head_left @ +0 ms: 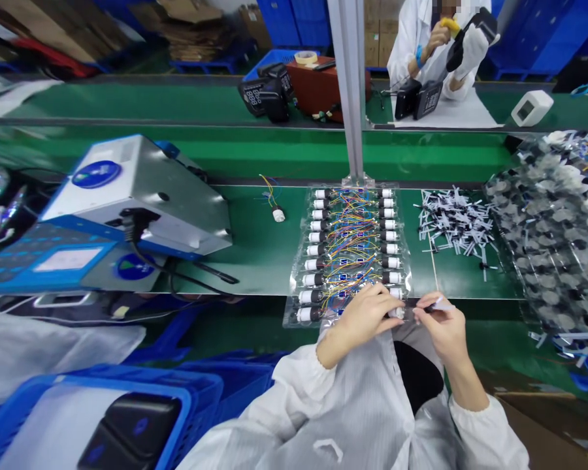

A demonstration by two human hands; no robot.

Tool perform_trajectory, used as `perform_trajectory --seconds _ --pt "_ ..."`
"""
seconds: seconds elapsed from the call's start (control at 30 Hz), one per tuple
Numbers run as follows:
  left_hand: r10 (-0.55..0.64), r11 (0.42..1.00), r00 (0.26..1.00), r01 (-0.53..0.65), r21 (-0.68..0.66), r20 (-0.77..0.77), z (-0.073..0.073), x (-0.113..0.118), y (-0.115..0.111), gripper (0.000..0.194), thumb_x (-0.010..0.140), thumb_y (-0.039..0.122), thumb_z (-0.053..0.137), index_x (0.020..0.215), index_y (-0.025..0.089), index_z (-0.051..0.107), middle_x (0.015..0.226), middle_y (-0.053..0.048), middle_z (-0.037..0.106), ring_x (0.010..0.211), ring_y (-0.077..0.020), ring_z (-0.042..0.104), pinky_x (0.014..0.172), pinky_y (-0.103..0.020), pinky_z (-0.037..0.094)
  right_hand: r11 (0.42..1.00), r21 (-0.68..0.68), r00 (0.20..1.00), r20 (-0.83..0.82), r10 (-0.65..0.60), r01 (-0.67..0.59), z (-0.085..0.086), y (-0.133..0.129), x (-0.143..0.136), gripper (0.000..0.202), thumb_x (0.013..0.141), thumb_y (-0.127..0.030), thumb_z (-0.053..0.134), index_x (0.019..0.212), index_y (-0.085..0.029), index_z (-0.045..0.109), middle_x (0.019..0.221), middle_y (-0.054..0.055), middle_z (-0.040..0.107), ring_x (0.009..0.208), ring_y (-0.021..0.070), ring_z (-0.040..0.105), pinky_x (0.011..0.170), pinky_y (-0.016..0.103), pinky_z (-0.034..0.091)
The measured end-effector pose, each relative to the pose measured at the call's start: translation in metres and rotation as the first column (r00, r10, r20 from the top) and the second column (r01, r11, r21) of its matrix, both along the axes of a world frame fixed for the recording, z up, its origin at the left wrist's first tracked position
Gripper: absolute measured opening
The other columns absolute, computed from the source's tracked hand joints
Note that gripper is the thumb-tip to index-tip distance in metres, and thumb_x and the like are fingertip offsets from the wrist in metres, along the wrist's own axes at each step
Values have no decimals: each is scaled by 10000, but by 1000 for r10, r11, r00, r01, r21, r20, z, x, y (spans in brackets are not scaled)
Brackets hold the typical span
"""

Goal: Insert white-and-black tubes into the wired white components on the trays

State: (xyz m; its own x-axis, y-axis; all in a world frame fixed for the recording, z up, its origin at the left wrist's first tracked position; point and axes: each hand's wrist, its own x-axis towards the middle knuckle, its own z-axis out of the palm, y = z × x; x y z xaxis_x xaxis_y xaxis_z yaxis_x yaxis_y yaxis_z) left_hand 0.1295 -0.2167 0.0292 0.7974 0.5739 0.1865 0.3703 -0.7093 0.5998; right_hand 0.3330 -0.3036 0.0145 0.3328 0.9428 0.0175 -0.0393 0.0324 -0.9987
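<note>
Person's L hand (370, 312) has thumb & fingers clamped on a small white cylindrical motor w/ black end (396, 313), at the near R corner of a clear plastic tray (290, 307); can't tell if it's lifted. R hand (440, 321), just beside but apart, pinches a small black-and-white plastic piece (430, 307), partly hidden. Tray has 2 columns of similar motors, coloured wires btwn. Pile of black-and-white stick-like parts (455, 222) lies R of tray on green bench (259, 261).

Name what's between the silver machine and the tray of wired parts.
Head view: a loose white wired part on the green bench; nearer the machine, a black cable.
</note>
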Motion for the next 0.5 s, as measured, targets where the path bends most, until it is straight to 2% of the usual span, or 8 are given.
perform_trajectory --seconds 0.07,0.17,0.27,0.37,0.5 --pt "4 1000 1000 -4 -2 1 0 -1 0 378 969 485 657 1233 219 705 1039 -73 719 1026 -234 600 869 -367 456 999 -45 998 -66 20 -23 -1 1 -1 122 836 -264 832 869 -208 730 894 46 708 687 166 713 691 321 636" --pt "4 1000 1000 -4 -3 7 -1 -2 1 433 976 499 643 1300 214 679 1045 -76 720 1037 -234 599 882 -368 462 997 -51 994 -96 47 -53 -2 1 -2 150 818 -263 849 865 -204 720 899 53 743 764 199 755 783 354 652" --pt "-7 1000 1000 7 -9 15 -2 -2 1 396 980 495 639 1256 217 703 1042 -71 729 1031 -229 600 886 -365 464 998 -35 994 -89 56 -60 -1 1 -2 135 829 -268 837 868 -212 721 928 61 759 783 207 762 752 348 650" --pt "-16 1000 1000 16 -21 26 -3 -2 2 357 983 479 643 1215 219 721 1048 -67 741 1028 -226 607 894 -368 467 1000 9 1000 26 14 -14 -1 -1 -1 90 857 -271 810 872 -220 738 985 79 753 887 228 756 800 376 639" --pt "23 999 999 -22 -34 40 -6 -2 0 371 962 489 671 1208 218 726 1045 -70 742 1042 -236 628 900 -386 477 995 98 975 218 -49 28 -1 -3 -5 54 870 -260 794 869 -243 742 915 74 753 918 249 727 863 437 596"
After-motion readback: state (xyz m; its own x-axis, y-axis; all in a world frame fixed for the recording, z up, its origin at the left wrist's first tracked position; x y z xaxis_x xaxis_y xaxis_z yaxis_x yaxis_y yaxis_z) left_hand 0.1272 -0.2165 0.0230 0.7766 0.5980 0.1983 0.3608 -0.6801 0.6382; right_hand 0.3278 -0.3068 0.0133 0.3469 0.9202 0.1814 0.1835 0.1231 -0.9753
